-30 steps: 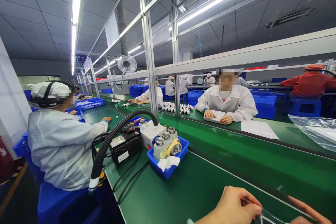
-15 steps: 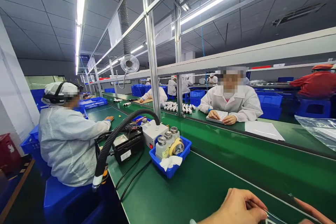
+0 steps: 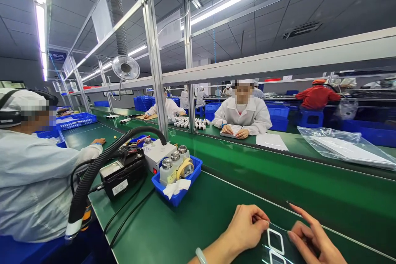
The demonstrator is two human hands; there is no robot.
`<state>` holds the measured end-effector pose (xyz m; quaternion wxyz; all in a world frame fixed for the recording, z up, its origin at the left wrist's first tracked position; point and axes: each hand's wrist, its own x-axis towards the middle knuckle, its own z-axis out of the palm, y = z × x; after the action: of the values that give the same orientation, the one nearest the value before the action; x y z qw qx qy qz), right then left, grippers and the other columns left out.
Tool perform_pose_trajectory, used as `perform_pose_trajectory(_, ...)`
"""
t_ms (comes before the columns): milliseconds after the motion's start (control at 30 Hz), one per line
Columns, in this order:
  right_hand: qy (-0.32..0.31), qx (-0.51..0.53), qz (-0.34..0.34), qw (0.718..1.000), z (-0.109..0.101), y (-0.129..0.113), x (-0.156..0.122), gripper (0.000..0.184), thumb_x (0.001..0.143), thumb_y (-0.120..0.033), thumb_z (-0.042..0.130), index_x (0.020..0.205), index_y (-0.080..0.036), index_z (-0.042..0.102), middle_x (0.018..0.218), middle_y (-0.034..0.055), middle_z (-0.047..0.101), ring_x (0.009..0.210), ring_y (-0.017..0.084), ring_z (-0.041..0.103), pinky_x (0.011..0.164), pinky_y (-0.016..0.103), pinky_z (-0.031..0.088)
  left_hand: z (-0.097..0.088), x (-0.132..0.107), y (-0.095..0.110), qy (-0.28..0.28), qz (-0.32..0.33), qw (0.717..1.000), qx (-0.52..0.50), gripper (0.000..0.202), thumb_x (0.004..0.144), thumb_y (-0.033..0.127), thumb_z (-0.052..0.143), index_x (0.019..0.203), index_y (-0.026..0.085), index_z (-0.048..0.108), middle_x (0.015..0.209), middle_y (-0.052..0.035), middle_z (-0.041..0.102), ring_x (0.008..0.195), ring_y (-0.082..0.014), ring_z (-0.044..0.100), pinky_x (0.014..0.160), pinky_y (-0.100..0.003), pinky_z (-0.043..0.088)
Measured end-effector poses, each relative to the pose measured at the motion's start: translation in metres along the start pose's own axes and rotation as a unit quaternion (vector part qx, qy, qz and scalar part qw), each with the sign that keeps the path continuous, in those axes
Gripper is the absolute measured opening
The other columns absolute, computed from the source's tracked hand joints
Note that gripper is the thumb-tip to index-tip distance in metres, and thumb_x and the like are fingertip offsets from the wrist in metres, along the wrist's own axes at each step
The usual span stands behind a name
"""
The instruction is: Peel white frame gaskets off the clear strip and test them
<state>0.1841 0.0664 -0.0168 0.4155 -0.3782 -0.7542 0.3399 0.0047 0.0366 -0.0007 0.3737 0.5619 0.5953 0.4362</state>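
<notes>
My left hand (image 3: 249,225) has thumb and fingers pinched on the upper left edge of a clear sheet (image 3: 276,242) that carries white rounded frames. The sheet's lower part is cut off by the picture edge. My right hand (image 3: 314,239) is beside the sheet's right edge, index finger stretched out and thumb apart from it. A tiny speck shows near that index fingertip, too small to name. Whether the right thumb touches the sheet, I cannot tell.
On the green bench, a blue tray (image 3: 176,200) holds bottles, tape and white wipes. Left of it are a black device (image 3: 120,177), a white box and a black hose (image 3: 93,165). Co-workers sit at left and across. A plastic bag (image 3: 346,146) lies on the far bench.
The view has swung to the right, so scenery shifts left. My right hand and the sheet's white frames now show much more. My left hand keeps its pinch.
</notes>
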Motion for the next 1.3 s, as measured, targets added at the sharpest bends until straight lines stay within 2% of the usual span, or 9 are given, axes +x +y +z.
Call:
perform_pose_trajectory(133,0.063,0.021,-0.001,0.998,0.008,-0.02,-0.003,0.049,0.085,-0.05,0.047,0.126,-0.024,0.04,0.065,-0.0034,0.052,0.057,0.017,0.051,0.057,0.025,0.042,-0.001,0.0,0.001,-0.009,0.017,1.0,0.006,0.02,0.07,0.016,0.052,0.079,0.014,0.07,0.063,-0.0004,0.063,0.055,-0.0105,0.048,0.051,-0.02,0.035)
perform_pose_trajectory(300,0.057,0.045,-0.014,0.997,0.012,-0.027,-0.003,0.047,0.089,-0.044,0.042,0.13,-0.022,0.036,0.072,-0.0013,0.056,0.069,0.018,0.056,0.077,0.03,0.042,-0.001,0.0,0.0,-0.025,0.041,0.999,0.021,0.019,0.073,0.018,0.051,0.08,0.014,0.069,0.066,-0.0007,0.063,0.057,-0.0114,0.05,0.052,-0.021,0.036)
perform_pose_trajectory(467,0.049,0.036,-0.03,0.998,0.011,-0.021,-0.001,0.045,0.088,-0.039,0.041,0.13,-0.023,0.036,0.068,-0.003,0.052,0.061,0.017,0.052,0.067,0.029,0.043,-0.001,-0.001,-0.002,-0.025,0.059,0.997,0.051,0.015,0.074,0.019,0.052,0.076,0.017,0.067,0.067,0.0005,0.063,0.067,-0.0137,0.052,0.06,-0.022,0.037)
perform_pose_trajectory(567,0.038,0.028,-0.034,0.998,0.009,-0.017,0.0,0.047,0.087,-0.036,0.04,0.131,-0.022,0.035,0.068,-0.0026,0.05,0.06,0.016,0.049,0.062,0.028,0.041,0.0,-0.001,0.0,-0.025,0.073,0.995,0.055,0.014,0.075,0.017,0.051,0.074,0.018,0.065,0.067,0.0013,0.061,0.065,-0.0132,0.051,0.06,-0.022,0.036)
perform_pose_trajectory(900,-0.003,0.056,-0.033,0.998,0.003,-0.011,0.005,0.056,0.082,-0.023,0.04,0.136,-0.02,0.027,0.074,-0.0007,0.054,0.065,0.017,0.051,0.063,0.029,0.039,-0.002,0.002,0.004,-0.026,0.105,0.993,0.043,0.017,0.077,0.023,0.048,0.071,0.017,0.062,0.064,0.0007,0.06,0.061,-0.0134,0.052,0.057,-0.023,0.037)
perform_pose_trajectory(1000,0.038,0.096,-0.014,0.995,0.002,-0.004,0.01,0.055,0.081,-0.028,0.048,0.133,-0.02,0.031,0.077,0.0005,0.058,0.067,0.017,0.053,0.064,0.029,0.04,-0.004,0.003,0.0,-0.025,0.099,0.994,0.037,0.019,0.078,0.027,0.049,0.076,0.016,0.065,0.067,0.0,0.063,0.061,-0.0138,0.053,0.057,-0.023,0.039)
perform_pose_trajectory(1100,0.136,0.167,0.04,0.976,-0.005,0.002,0.016,0.046,0.074,-0.039,0.062,0.113,-0.019,0.048,0.071,-0.0005,0.056,0.061,0.016,0.05,0.058,0.027,0.039,-0.006,0.004,-0.002,-0.028,0.088,0.995,0.037,0.024,0.078,0.031,0.05,0.084,0.016,0.067,0.071,-0.0017,0.066,0.062,-0.0148,0.055,0.055,-0.024,0.04)
perform_pose_trajectory(1200,0.213,0.221,0.104,0.946,-0.017,0.007,0.023,0.039,0.064,-0.047,0.071,0.085,-0.018,0.056,0.058,-0.0037,0.048,0.048,0.011,0.039,0.045,0.024,0.031,-0.008,0.003,-0.002,-0.034,0.091,0.994,0.042,0.026,0.078,0.032,0.051,0.091,0.017,0.068,0.083,-0.0039,0.069,0.07,-0.0162,0.057,0.058,-0.024,0.042)
perform_pose_trajectory(1300,0.234,0.235,0.127,0.935,-0.028,0.011,0.026,0.042,0.062,-0.054,0.071,0.075,-0.018,0.055,0.049,-0.0066,0.04,0.042,0.009,0.031,0.04,0.022,0.022,-0.01,0.003,-0.002,-0.032,0.105,0.993,0.048,0.027,0.078,0.033,0.051,0.093,0.018,0.068,0.091,-0.0055,0.067,0.073,-0.0168,0.056,0.059,-0.025,0.042)
